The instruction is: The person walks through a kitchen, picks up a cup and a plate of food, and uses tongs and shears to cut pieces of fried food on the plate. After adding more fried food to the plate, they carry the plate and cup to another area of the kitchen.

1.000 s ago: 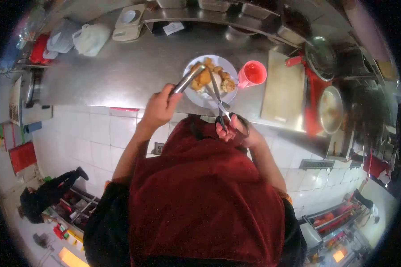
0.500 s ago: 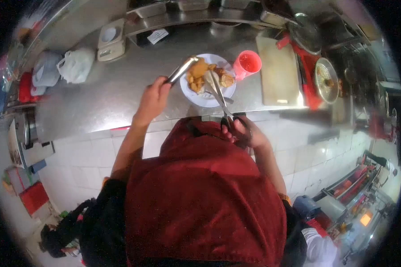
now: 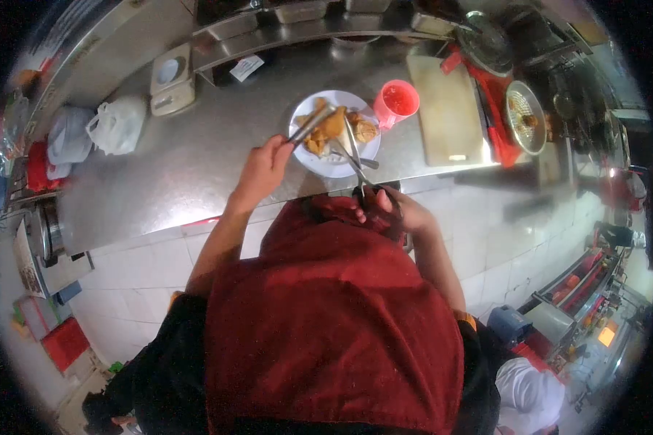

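Observation:
On the steel counter's front part lies a white plate point(image 3: 325, 172) of golden-brown fried food pieces point(image 3: 332, 125). My left hand point(image 3: 261, 170), closed, grips metal tongs point(image 3: 312, 125) that reach over the plate from the left. Their tips meet a large fried piece. My right hand point(image 3: 400, 212) is closed round the dark handles of a pair of scissors point(image 3: 358, 165). The scissor blades point away from me into the food; what lies between them is hard to make out. Beside the plate, at its right, stands a pink cup point(image 3: 397, 103) with something red inside.
A cutting board point(image 3: 446, 109) lies right of the cup, then a red cloth point(image 3: 506, 145) and a perforated metal strainer point(image 3: 524, 119). A white scale point(image 3: 171, 83) and a plastic bag point(image 3: 120, 125) stand left. A metal shelf point(image 3: 290, 38) runs along the back. A person in white point(image 3: 530, 395) is behind, lower right.
The tongs have turned and their tips now sit lower and further right on the fried piece. My left hand has come slightly right and nearer. The scissors remain in the food.

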A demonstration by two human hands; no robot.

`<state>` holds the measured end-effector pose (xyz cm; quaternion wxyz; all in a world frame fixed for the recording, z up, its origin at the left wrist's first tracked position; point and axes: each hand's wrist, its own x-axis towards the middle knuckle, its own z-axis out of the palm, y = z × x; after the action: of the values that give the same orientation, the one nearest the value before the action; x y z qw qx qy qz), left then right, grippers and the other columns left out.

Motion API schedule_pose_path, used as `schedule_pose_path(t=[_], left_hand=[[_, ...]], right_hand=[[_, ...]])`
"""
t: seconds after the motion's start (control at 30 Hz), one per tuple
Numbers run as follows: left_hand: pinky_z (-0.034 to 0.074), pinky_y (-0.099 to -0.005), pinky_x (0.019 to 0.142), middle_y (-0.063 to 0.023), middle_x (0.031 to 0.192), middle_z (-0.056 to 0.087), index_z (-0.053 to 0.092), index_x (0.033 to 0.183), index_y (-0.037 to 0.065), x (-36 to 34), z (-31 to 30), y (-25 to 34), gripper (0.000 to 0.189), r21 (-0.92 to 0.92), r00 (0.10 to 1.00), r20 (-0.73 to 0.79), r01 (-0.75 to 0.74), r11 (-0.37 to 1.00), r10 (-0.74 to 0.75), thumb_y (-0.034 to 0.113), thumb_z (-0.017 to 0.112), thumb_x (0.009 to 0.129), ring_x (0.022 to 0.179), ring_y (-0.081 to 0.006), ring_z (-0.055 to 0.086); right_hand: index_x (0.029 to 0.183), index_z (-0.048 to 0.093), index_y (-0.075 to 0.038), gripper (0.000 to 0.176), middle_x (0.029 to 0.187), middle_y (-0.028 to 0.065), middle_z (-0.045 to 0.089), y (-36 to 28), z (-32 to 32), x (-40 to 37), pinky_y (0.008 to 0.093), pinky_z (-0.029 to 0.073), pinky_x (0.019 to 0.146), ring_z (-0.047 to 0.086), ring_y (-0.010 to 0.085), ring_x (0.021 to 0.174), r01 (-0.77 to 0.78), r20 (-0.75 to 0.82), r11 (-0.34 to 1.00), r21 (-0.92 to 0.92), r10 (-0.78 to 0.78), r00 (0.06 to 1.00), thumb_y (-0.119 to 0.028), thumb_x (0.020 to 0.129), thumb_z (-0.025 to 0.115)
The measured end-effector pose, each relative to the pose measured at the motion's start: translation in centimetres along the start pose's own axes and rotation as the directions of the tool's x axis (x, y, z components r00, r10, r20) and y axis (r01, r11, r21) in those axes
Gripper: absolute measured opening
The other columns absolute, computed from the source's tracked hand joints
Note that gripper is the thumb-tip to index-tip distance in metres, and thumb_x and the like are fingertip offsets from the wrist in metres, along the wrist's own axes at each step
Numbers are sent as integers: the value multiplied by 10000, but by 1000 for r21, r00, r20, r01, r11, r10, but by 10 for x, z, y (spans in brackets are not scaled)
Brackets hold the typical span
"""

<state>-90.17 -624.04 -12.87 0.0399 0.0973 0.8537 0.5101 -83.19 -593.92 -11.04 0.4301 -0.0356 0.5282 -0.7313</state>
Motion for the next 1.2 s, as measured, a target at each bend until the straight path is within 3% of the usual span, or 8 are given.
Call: schedule_pose_path(t=[0.1,0.33,0.63,0.7,0.8,1.03,1.13,1.2], left_hand=[[438,-378,533,-179,633,545,576,962,19,-3,1,7,195,42,999,33,-31,999,29,211,542,950,557,-339,576],[444,-427,541,-208,672,572,565,1004,42,-6,3,6,170,85,996,-8,-87,993,88,191,573,923,644,-414,601],[442,-396,531,-215,683,544,557,1055,37,7,-7,9,181,132,987,-28,-154,979,159,166,553,929,610,-406,590],[441,-422,528,-211,678,564,557,1047,46,10,-7,10,187,139,988,-26,-148,979,153,183,575,920,622,-410,597],[443,-443,525,-205,673,585,566,1039,54,15,-7,10,203,153,989,-25,-138,979,144,208,601,910,629,-408,604],[443,-381,538,-220,692,559,579,1062,21,18,1,17,202,111,989,71,-138,984,130,163,576,918,611,-378,601],[437,-371,529,-209,688,559,588,1045,19,24,-2,18,184,94,989,42,-142,985,138,153,576,918,588,-360,587],[437,-370,533,-203,680,549,592,1024,22,27,-2,17,174,123,992,34,-125,984,122,161,572,922,572,-341,576]], right_hand=[[1102,574,-18,853,949,37,612,0,4,14,231,414,676,559,118,834,91,53,996,1,-91,994,-802,795,438],[1137,556,-24,952,996,39,581,1,6,24,238,406,705,554,136,876,37,124,973,229,-67,990,-870,722,419],[982,586,-32,738,812,34,593,-14,3,19,236,440,605,562,106,683,51,-39,980,190,-44,998,-739,769,575],[950,592,-27,708,754,31,586,-21,8,16,223,441,566,555,108,626,-24,-176,1000,16,27,984,-716,788,578],[896,555,-45,761,724,25,516,-17,6,19,218,358,525,470,104,583,-44,-173,999,-17,41,984,-780,703,600],[869,565,-42,735,704,8,514,-18,2,26,219,349,519,479,108,601,85,-138,979,183,-60,989,-770,768,538],[942,575,-41,682,718,21,575,-17,-3,26,229,445,529,535,103,565,82,-121,975,206,-57,991,-710,819,538],[877,572,-43,598,655,12,546,-19,-6,27,232,402,471,495,88,510,61,-195,997,37,-53,979,-639,837,596]])
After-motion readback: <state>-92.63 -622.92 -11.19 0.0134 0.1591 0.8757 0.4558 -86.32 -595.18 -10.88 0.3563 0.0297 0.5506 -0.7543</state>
